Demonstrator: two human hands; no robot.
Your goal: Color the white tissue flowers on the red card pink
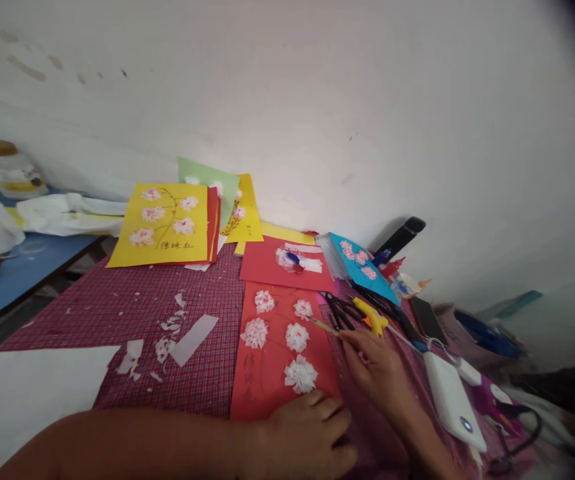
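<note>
A red card (277, 353) with several white and pink paper flowers lies in front of me, dark writing on its left side. My left hand (312, 433) rests flat over the card's lower edge, fingers slightly apart, just below the lowest white flower (300, 374). Between the thumb and fingers of my right hand (374, 363) is a thin paintbrush (324, 326). Its tip reaches the upper right flower (303, 309); whether it touches is too small to tell. Another red card (262, 263) lies just beyond, with a flower, white paper strips and a dark blue patch on it.
Yellow flower cards (167, 223) lean at the back wall. Torn paper pieces (194, 340) lie on the checked cloth (142, 300). At right are black scissors (340, 310), a yellow glue gun (371, 317), a blue card (362, 263) and a white power bank (452, 400).
</note>
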